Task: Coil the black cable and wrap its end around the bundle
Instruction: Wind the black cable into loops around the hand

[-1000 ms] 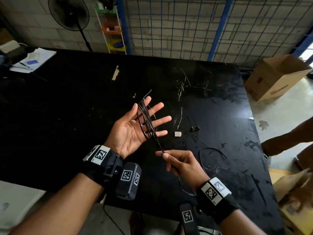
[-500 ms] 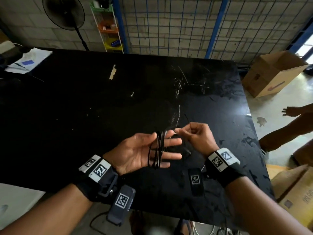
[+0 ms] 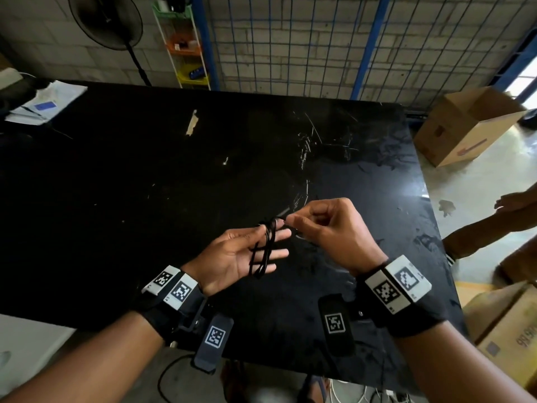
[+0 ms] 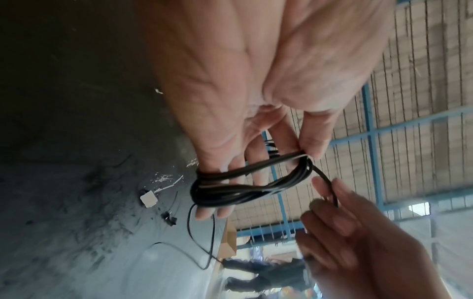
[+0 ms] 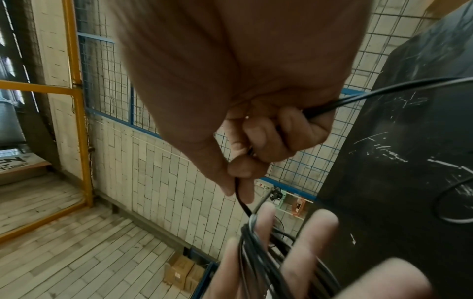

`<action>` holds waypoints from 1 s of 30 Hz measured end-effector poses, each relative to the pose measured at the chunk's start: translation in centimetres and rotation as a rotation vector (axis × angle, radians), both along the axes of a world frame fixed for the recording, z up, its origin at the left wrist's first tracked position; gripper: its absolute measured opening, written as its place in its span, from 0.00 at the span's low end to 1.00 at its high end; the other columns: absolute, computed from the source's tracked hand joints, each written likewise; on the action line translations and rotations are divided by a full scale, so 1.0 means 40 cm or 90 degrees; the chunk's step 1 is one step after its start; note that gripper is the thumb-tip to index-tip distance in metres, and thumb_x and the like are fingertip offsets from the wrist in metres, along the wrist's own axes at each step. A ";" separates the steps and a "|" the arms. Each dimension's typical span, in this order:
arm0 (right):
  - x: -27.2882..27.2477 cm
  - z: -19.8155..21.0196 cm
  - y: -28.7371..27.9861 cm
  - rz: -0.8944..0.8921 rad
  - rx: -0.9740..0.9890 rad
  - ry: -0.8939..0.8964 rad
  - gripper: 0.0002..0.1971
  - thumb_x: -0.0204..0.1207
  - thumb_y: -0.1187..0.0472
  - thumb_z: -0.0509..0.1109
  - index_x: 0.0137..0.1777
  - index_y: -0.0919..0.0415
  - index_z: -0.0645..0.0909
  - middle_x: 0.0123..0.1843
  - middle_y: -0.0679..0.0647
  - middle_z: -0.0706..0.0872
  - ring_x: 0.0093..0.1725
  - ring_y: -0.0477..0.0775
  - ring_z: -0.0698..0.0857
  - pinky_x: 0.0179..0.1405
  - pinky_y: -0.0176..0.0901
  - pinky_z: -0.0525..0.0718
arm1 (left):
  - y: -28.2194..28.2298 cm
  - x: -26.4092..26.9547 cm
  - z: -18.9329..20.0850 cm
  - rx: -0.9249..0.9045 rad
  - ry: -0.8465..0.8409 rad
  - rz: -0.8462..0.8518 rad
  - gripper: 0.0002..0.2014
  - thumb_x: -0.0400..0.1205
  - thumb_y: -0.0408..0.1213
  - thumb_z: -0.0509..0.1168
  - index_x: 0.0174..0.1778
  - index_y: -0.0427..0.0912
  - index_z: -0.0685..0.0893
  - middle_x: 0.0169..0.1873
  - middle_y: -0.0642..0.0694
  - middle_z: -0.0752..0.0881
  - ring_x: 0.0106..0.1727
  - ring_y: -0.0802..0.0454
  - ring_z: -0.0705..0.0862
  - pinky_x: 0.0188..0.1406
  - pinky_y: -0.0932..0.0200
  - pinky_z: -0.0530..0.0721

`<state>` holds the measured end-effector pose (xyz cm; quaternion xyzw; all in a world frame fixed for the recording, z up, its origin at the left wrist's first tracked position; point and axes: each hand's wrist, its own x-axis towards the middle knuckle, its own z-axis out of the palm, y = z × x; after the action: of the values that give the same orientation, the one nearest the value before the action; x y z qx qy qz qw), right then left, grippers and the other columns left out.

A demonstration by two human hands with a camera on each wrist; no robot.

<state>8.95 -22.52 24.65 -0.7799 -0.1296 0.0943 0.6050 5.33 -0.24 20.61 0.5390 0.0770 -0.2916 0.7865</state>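
Black bands sit behind my left hand and right hand. Each has white tags with black squares. A small black box hangs below.

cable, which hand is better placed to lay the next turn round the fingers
Right. The right hand pinches the free run of the cable beside the left hand, whose straight fingers carry the wound turns under its thumb.
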 end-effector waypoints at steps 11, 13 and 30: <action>-0.101 -0.092 0.033 0.049 0.192 0.095 0.12 0.85 0.64 0.71 0.63 0.56 0.93 0.29 0.57 0.87 0.21 0.50 0.74 0.19 0.34 0.72 | 0.028 0.067 0.056 -0.242 -0.077 0.178 0.24 0.90 0.50 0.53 0.81 0.49 0.78 0.82 0.38 0.78 0.79 0.25 0.77 0.78 0.24 0.73; -0.110 -0.111 0.027 0.039 0.223 0.127 0.13 0.85 0.64 0.71 0.64 0.58 0.92 0.28 0.57 0.85 0.21 0.49 0.72 0.19 0.32 0.71 | 0.043 0.081 0.072 -0.284 -0.099 0.194 0.23 0.90 0.50 0.55 0.79 0.48 0.80 0.83 0.36 0.77 0.80 0.23 0.76 0.77 0.22 0.73; -0.004 -0.230 -0.008 -0.022 0.053 0.178 0.14 0.84 0.52 0.73 0.38 0.52 0.93 0.22 0.48 0.78 0.21 0.45 0.72 0.22 0.33 0.68 | 0.026 0.048 0.112 -0.458 -0.044 -0.104 0.22 0.92 0.44 0.57 0.81 0.39 0.75 0.87 0.30 0.65 0.85 0.15 0.53 0.81 0.17 0.50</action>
<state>8.78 -22.82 15.43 -0.7356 -0.0344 0.1863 0.6503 7.26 0.79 25.09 0.2422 -0.1001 -0.3435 0.9018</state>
